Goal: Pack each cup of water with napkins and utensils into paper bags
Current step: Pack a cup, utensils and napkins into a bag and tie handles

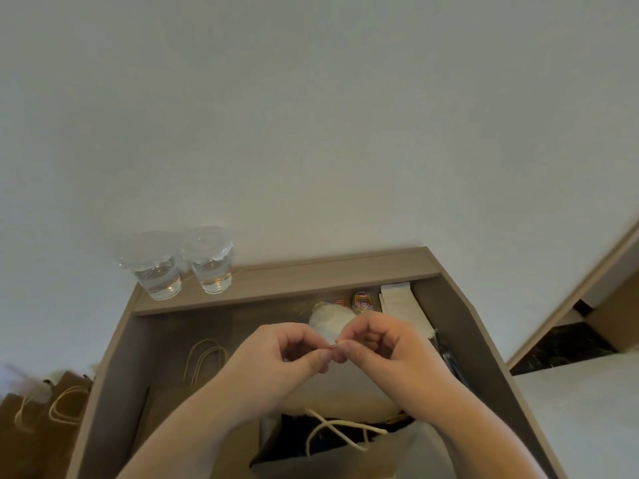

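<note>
Two lidded clear cups of water (pixel 155 267) (pixel 211 261) stand side by side on the raised back ledge of the desk. My left hand (pixel 276 361) and my right hand (pixel 387 350) meet over the middle of the desk. Their fingertips together pinch a small thin item (pixel 333 345), too small to identify. Directly below them stands an open brown paper bag (pixel 294 440) with a cream cord handle. A stack of white napkins (pixel 397 300) lies at the back right. No utensils can be made out.
Flat paper bags (pixel 193 385) with loop handles lie on the desk's left half. More brown bags (pixel 38 420) stand off the desk's left side. A small tub of coloured clips (pixel 361 301) and a white rounded object (pixel 326 323) sit behind my hands. The wall is close behind.
</note>
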